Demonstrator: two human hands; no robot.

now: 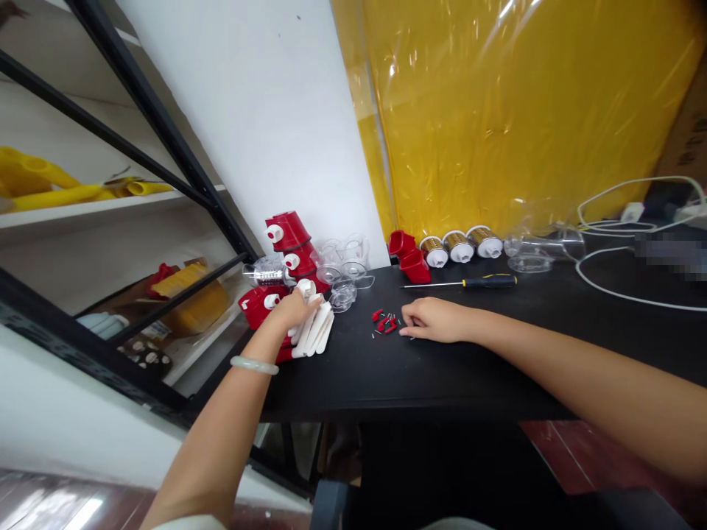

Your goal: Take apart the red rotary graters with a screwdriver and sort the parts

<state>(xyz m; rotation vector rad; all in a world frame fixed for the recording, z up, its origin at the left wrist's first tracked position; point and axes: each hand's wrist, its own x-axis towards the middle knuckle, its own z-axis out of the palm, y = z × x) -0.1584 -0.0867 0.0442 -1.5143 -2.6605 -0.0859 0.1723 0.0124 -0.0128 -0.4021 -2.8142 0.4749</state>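
My left hand reaches to the left side of the black table and closes its fingers on a white plastic handle. Beneath and beside it lie several long white handles, fanned out. Red plastic housings with white knobs are stacked just behind. My right hand rests on the tabletop, fingers curled in; whatever they may hold is hidden. Right by its fingertips is a small pile of red clips and tiny metal pins or screws.
Behind my right hand lies a screwdriver. Along the back stand red hoppers, three grater drums and clear plastic parts. More clear parts sit near my left hand. A white cable loops at right; a black-framed shelf borders the left.
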